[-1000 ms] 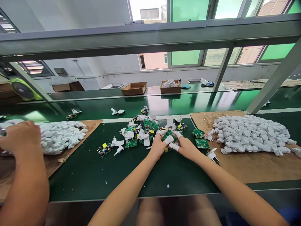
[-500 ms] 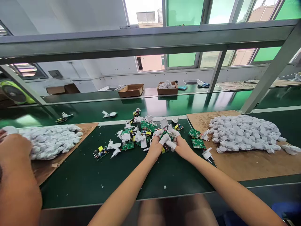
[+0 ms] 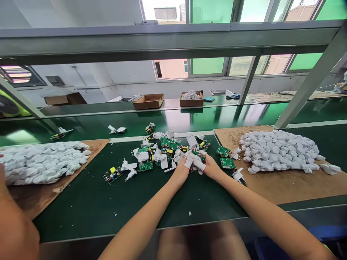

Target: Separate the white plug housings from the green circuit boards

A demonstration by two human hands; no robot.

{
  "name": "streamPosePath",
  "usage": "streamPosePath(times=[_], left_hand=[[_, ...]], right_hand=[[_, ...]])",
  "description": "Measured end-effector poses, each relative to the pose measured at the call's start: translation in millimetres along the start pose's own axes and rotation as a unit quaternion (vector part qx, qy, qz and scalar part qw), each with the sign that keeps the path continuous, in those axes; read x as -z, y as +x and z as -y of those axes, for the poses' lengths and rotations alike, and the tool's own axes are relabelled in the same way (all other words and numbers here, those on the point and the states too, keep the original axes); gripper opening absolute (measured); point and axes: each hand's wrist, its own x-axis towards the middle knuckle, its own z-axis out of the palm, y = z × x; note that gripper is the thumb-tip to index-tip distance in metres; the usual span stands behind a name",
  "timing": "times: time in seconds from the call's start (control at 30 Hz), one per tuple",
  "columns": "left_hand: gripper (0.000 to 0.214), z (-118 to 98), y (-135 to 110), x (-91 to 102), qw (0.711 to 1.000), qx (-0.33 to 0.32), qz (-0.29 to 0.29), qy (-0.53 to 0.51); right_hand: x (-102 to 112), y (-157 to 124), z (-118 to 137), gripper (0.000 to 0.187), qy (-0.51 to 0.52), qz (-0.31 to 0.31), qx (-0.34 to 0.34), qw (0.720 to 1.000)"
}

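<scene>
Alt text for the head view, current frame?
Left hand and right hand, in white finger covers, hold a circuit board at a heap of boards and white parts on a green bench. White piles flank it on brown sheets; a co-worker's arm shows far left.

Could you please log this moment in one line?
left hand: holding green circuit board | right hand: holding same board | nearby: loose boards, white pieces on cardboard

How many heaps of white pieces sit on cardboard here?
2: left heap, beside a co-worker's arm, and right heap, beyond the right hand. More may lie out of view.
</scene>
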Motion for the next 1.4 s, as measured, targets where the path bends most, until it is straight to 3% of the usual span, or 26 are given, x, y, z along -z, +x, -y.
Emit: streamPosePath(times=[0.1,0.27,0.43,0.63,0.77,1.13,1.27,1.4], left_hand=[[0.057,6.0,1.5,1.9,1.0,-0.015,0.016,0.008],[0.049,3.8,1.9,2.7,0.997,-0.039,-0.028,0.065],[0.047,-6.4,-2.6,-0.5,0.99,-0.052,-0.032,0.125],[0.054,-8.5,-1.3,0.6,0.979,-0.076,0.004,0.191],[0.051,-9.4,-2.3,-0.2,0.969,-0.114,-0.013,0.218],[0.037,-2.3,1.7,0.7,0.993,-0.082,-0.015,0.086],[0.04,0.8,3.3,1.6,0.997,-0.052,-0.021,0.055],[0.048,-1.7,1.5,4.8,0.996,-0.039,0.015,0.075]], right_hand=[[0.1,1.8,-0.4,0.042,0.011,0.001,0.011,1.0],[-2.3,1.6,0.6,0.041,0.063,0.045,0.007,0.997],[-3.0,-1.6,2.9,0.038,0.046,-0.013,0.013,0.999],[-3.9,1.4,-9.5,0.049,0.096,0.007,-0.034,0.995],[-7.7,2.9,-13.4,0.051,0.11,-0.026,-0.068,0.991],[-12.0,-4.2,4.7,0.051,0.068,-0.02,-0.052,0.996],[-12.1,-5.0,5.0,0.047,0.06,-0.028,-0.044,0.997],[-10.3,-4.8,5.8,0.046,0.098,-0.014,-0.058,0.993]])
